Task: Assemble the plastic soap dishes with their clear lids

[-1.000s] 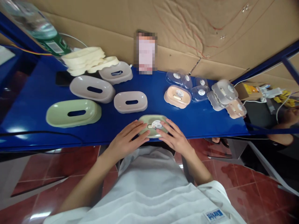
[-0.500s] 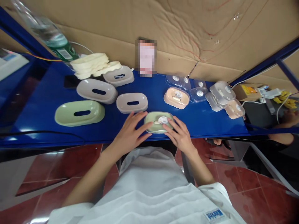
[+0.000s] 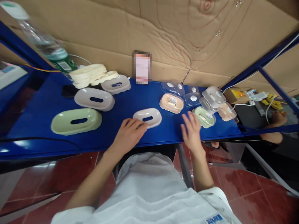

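Observation:
My left hand [image 3: 131,132] holds the left end of a pale grey oval dish [image 3: 153,115] with a slot in its middle. To the right, my right hand [image 3: 192,129] is open, fingers spread, beside a green dish under a clear lid [image 3: 205,117], with nothing gripped. A peach dish with a clear lid [image 3: 171,102] sits between the hands, farther back. At the left are a large green slotted dish [image 3: 76,120] and a grey slotted dish [image 3: 94,99].
Clear lids [image 3: 192,99] lie at the back right, beside stacked lidded dishes [image 3: 213,95]. Cream wavy pieces [image 3: 90,74], a bottle [image 3: 56,54] and a phone [image 3: 142,67] stand at the back. Another person's hand [image 3: 279,118] shows at far right.
The green lidded dish has moved from between my hands to the right, beside the stack. The grey dish has shifted right with my left hand now on it. My right hand has moved right.

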